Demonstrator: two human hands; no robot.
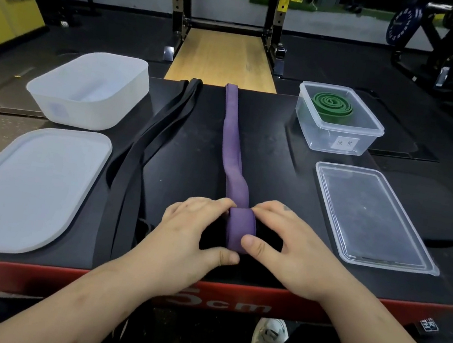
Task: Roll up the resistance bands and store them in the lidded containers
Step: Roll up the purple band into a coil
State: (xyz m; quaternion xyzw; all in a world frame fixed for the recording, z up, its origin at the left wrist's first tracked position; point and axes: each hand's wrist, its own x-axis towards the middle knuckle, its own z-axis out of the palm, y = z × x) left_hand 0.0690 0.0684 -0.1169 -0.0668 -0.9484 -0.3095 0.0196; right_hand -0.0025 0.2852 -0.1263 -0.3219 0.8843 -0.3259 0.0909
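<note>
A: Both hands are on the purple band (231,142) at the near edge of the box (279,165)! The left hand (194,234) grips the rolled end from the 9 o'clock side, thumb on the near face, fingers curled over the far face.

B: And the right hand (290,249) mirrors it from 3 o'clock, thumb pressed on the roll, fingers curled round the far side. The roll sits right between the two hands, touching both.

A: The rest of the band runs off flat toward 12 o'clock, out to the far edge of the box, with a slight twist just past the fingertips.

B: The black band (146,144) lies unrolled at 11 o'clock of the hands, its long strands running from the far edge down beside the left wrist.

A: The white tub (90,87) is at 10 o'clock, open, and the white lid (20,189) lies flat at 9 o'clock, just nearer than its tub.

B: At 1 o'clock there's the clear tub (336,138), also open, with the green band (332,105) coiled inside and a label on its near wall. The clear lid (372,218) lies flat at 3 o'clock, apart from the right hand
</note>
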